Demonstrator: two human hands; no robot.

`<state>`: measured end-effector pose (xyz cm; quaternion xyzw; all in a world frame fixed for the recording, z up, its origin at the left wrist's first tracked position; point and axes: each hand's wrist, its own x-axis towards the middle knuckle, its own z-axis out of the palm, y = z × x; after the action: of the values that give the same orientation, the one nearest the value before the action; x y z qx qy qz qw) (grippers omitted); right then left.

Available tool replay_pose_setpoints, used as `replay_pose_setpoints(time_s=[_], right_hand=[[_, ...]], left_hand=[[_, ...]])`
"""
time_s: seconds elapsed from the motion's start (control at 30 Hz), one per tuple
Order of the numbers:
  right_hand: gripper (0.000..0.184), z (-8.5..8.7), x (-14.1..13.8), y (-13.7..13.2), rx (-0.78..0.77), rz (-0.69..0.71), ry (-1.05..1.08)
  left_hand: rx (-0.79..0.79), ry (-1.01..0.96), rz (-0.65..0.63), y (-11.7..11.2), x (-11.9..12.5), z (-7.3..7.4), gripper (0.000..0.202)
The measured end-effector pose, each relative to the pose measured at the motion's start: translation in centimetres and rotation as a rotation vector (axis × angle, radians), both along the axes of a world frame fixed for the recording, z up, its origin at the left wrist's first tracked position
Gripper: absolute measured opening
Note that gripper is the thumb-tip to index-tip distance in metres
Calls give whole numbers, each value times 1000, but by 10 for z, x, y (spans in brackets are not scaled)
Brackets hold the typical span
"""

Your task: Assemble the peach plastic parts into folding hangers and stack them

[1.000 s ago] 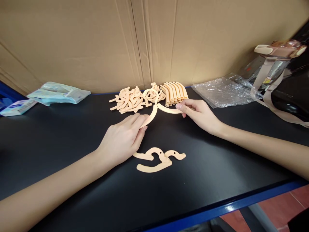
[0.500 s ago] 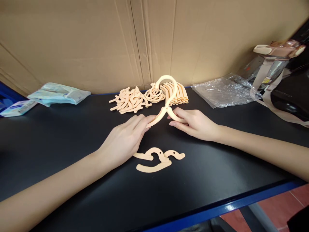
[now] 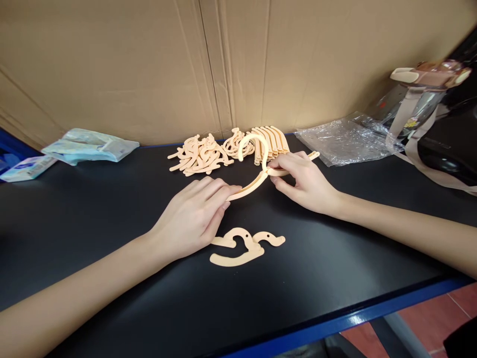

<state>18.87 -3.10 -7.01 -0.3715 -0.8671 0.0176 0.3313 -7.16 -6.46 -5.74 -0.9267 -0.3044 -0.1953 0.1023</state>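
A cream-coloured plastic hanger, with a curved hook on top and two curved arms, is held above the black table between both hands. My left hand pinches its left arm. Around the right arm, close to the joint, the fingers of my right hand are closed; that arm's tip sticks out beyond the knuckles. Flat on the table below lie a few loose curved hanger parts, some with small holes, partly covered by my left hand.
Behind my hands lie a heap of loose hanger parts, a pile of hooks and a row of curved hanger arms. Tissue packs are at left, a plastic bag and strapped bottle at right. Cardboard stands behind.
The hanger has tilted, its hook dropping lower and its joint shifting slightly right. Its right arm has swung up to the right, and my right hand now grips it from above.
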Motion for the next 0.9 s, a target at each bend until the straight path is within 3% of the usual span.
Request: replay_pose_setpoints(time_s=[0.2,0.47,0.57,0.7,0.9], right_hand=[[17,1,-1,-3,66,48,-132],[28,2,1,-5,243,94,-115],[24,2,1,-5,240,128,-98],[18,1,0,-4,202,68,-73],[28,-1,0,-1,105,19,73]], left_hand=[[118,25,-1,-1,-1,2,28],[42,47,-47,2,1,-1,28],[12,33,-84,3,0,-1,29],[-28,37,-114,3,-1,-1,28],[-66,20,-144,3,-1,-2,27]])
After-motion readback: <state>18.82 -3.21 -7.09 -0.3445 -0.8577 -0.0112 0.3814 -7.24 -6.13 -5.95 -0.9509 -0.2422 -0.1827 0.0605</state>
